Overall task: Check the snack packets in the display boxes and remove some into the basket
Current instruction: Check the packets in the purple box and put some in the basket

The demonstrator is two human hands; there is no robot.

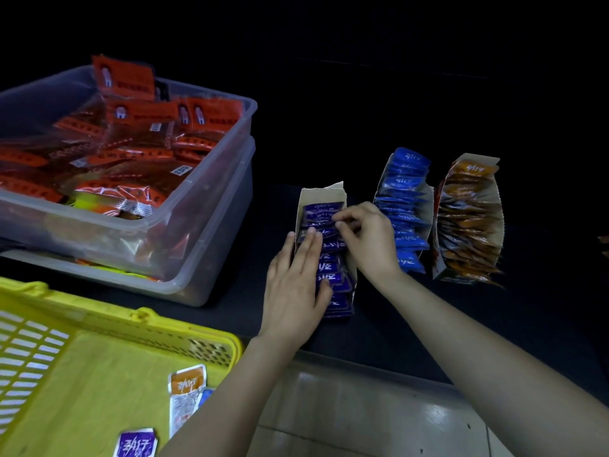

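Three loose packets (186, 390) lie in the yellow basket (99, 311) at lower left; beyond it stand stacked clear tubs (211, 206) of red packets. Next comes the purple display box (324, 192), its long axis running away from the person, with packets filed along it. The left hand (293, 288) lies flat on the near part of the row, fingers straight and together. Just across the box, the right hand (369, 239) curls its fingertips and pinches the edge of a purple packet (321, 214) near the far end. The basket lies well to the left and nearer the person, so a lifted packet would probably cross over the left hand. Further right stand the blue display box (403, 192) and the orange display box (468, 219).
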